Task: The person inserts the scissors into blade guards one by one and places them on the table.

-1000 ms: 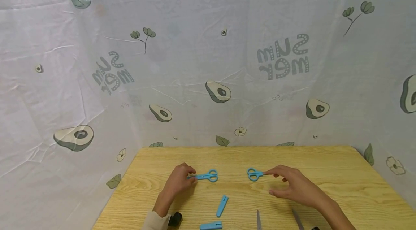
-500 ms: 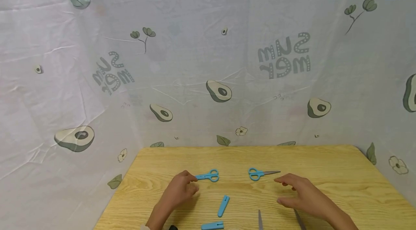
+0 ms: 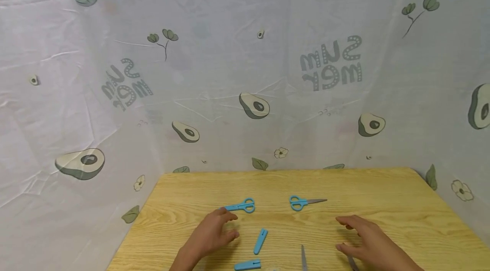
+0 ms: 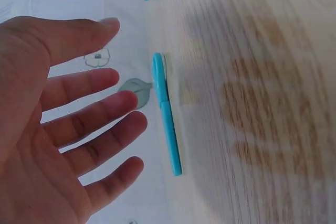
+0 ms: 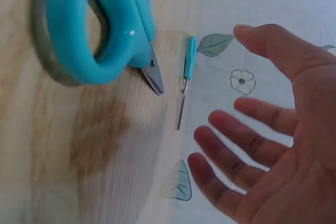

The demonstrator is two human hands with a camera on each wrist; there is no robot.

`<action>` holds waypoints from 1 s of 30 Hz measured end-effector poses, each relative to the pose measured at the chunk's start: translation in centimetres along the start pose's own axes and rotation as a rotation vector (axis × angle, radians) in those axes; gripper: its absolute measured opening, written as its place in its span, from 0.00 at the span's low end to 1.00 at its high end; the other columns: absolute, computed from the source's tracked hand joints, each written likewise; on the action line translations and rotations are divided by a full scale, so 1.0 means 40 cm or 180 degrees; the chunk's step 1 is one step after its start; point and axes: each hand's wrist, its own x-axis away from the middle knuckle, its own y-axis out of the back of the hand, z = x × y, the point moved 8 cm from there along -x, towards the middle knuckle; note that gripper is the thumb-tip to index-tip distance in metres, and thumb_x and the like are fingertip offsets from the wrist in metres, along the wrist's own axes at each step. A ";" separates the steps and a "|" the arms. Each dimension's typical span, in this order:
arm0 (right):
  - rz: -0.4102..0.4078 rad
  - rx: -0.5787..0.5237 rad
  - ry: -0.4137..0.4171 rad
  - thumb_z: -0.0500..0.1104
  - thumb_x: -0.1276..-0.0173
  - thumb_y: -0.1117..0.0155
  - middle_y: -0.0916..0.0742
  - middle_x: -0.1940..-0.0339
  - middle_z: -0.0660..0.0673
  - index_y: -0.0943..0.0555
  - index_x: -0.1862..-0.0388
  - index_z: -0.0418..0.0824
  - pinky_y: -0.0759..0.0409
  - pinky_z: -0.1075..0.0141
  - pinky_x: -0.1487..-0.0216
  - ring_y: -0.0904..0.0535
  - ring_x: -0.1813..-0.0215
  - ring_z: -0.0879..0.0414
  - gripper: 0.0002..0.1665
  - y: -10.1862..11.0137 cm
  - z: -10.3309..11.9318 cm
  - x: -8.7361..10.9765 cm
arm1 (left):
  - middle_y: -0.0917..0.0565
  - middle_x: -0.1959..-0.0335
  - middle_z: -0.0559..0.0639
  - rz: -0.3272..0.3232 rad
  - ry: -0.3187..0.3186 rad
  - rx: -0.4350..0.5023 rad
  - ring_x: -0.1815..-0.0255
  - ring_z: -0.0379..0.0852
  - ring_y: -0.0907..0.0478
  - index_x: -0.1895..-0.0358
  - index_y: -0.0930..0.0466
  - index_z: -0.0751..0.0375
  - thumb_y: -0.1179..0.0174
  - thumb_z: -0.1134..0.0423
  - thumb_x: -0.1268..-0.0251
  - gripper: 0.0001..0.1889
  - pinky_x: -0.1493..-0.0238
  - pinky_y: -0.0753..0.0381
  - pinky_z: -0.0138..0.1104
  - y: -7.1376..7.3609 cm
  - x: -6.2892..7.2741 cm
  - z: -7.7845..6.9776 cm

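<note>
Along the bottom edge of the head view lie a loose blue cover [image 3: 247, 265], a bare blade [image 3: 304, 258] and, lower right, another blade [image 3: 352, 263] partly behind the right hand [image 3: 369, 241]. A second cover [image 3: 260, 241] lies loose, lower centre. The left hand [image 3: 208, 235] and right hand are loosely spread, holding nothing. Farther up the tabletop [image 3: 367, 188], left of centre, are sheathed scissors [image 3: 240, 206]; right of them, unsheathed scissors [image 3: 303, 202]. Seemingly one pair is covered; the other visible blades remain bare.
</note>
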 end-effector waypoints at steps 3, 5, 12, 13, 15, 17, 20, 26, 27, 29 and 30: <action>0.0033 -0.0029 -0.0282 0.57 0.35 0.20 0.13 0.38 0.40 0.21 0.29 0.33 0.14 0.58 0.54 0.14 0.45 0.45 0.44 -0.004 -0.014 0.013 | 0.12 0.45 0.51 0.0008 -0.0031 -0.0077 0.46 0.52 0.13 0.40 0.13 0.59 0.26 0.50 0.31 0.23 0.47 0.12 0.43 -0.004 0.007 -0.011; 0.0053 -0.0041 -0.0376 0.55 0.35 0.20 0.13 0.39 0.39 0.21 0.29 0.31 0.14 0.55 0.53 0.14 0.45 0.44 0.43 -0.007 -0.019 0.023 | 0.12 0.45 0.50 0.0017 -0.0049 -0.0112 0.47 0.50 0.13 0.39 0.13 0.58 0.26 0.49 0.31 0.23 0.47 0.12 0.43 -0.005 0.011 -0.018; 0.0134 -0.0313 -0.0581 0.51 0.31 0.22 0.14 0.37 0.36 0.24 0.27 0.28 0.13 0.51 0.50 0.15 0.43 0.41 0.42 -0.016 -0.043 0.071 | 0.12 0.44 0.50 0.0069 -0.0040 -0.0197 0.46 0.52 0.13 0.39 0.13 0.56 0.27 0.47 0.31 0.24 0.47 0.12 0.46 -0.006 0.027 -0.033; 0.0129 -0.0321 -0.0574 0.51 0.30 0.23 0.14 0.37 0.36 0.25 0.27 0.28 0.13 0.54 0.51 0.15 0.43 0.41 0.42 -0.017 -0.047 0.078 | 0.12 0.44 0.50 0.0076 -0.0039 -0.0203 0.46 0.52 0.13 0.39 0.13 0.56 0.27 0.47 0.31 0.24 0.47 0.12 0.46 -0.007 0.030 -0.034; 0.0083 -0.0330 -0.0562 0.51 0.29 0.24 0.14 0.38 0.37 0.25 0.27 0.27 0.13 0.57 0.52 0.15 0.45 0.43 0.41 -0.018 -0.052 0.091 | 0.12 0.44 0.50 0.0098 -0.0044 -0.0229 0.46 0.51 0.13 0.39 0.13 0.55 0.27 0.46 0.31 0.24 0.48 0.12 0.45 -0.010 0.034 -0.037; -0.0019 -0.0274 -0.0607 0.53 0.28 0.25 0.14 0.37 0.39 0.25 0.26 0.29 0.13 0.62 0.54 0.14 0.47 0.49 0.42 -0.016 -0.059 0.110 | 0.12 0.45 0.50 0.0105 -0.0069 -0.0244 0.47 0.50 0.13 0.40 0.12 0.55 0.26 0.46 0.32 0.24 0.48 0.12 0.44 -0.012 0.037 -0.041; -0.0198 -0.0240 -0.0779 0.57 0.30 0.24 0.13 0.37 0.40 0.24 0.26 0.31 0.14 0.67 0.55 0.14 0.49 0.56 0.44 -0.017 -0.070 0.136 | 0.12 0.46 0.49 0.0101 -0.0114 -0.0247 0.49 0.49 0.13 0.40 0.12 0.56 0.26 0.46 0.32 0.24 0.50 0.12 0.43 -0.014 0.040 -0.048; -0.0442 -0.0389 -0.1115 0.61 0.32 0.22 0.12 0.36 0.39 0.23 0.25 0.34 0.12 0.66 0.56 0.13 0.49 0.58 0.47 -0.033 -0.088 0.184 | 0.12 0.46 0.49 0.0105 -0.0163 -0.0234 0.48 0.50 0.13 0.40 0.13 0.56 0.26 0.46 0.31 0.24 0.49 0.12 0.44 -0.015 0.042 -0.058; -0.0470 -0.0407 -0.1160 0.61 0.33 0.22 0.12 0.36 0.40 0.23 0.25 0.34 0.12 0.66 0.56 0.13 0.49 0.58 0.47 -0.038 -0.091 0.192 | 0.12 0.46 0.49 0.0113 -0.0168 -0.0230 0.48 0.50 0.13 0.40 0.13 0.56 0.27 0.46 0.31 0.24 0.49 0.12 0.45 -0.016 0.042 -0.059; -0.0520 -0.0431 -0.1234 0.62 0.34 0.22 0.12 0.37 0.41 0.22 0.26 0.35 0.12 0.66 0.56 0.12 0.49 0.57 0.47 -0.046 -0.095 0.208 | 0.12 0.46 0.49 0.0126 -0.0179 -0.0231 0.48 0.49 0.13 0.40 0.13 0.56 0.27 0.46 0.31 0.24 0.49 0.12 0.45 -0.017 0.041 -0.062; -0.0535 -0.0447 -0.1270 0.62 0.34 0.21 0.12 0.38 0.41 0.22 0.26 0.36 0.12 0.66 0.56 0.12 0.49 0.56 0.47 -0.050 -0.097 0.214 | 0.12 0.47 0.49 0.0130 -0.0182 -0.0230 0.49 0.49 0.13 0.40 0.13 0.56 0.27 0.45 0.31 0.24 0.49 0.12 0.45 -0.018 0.041 -0.064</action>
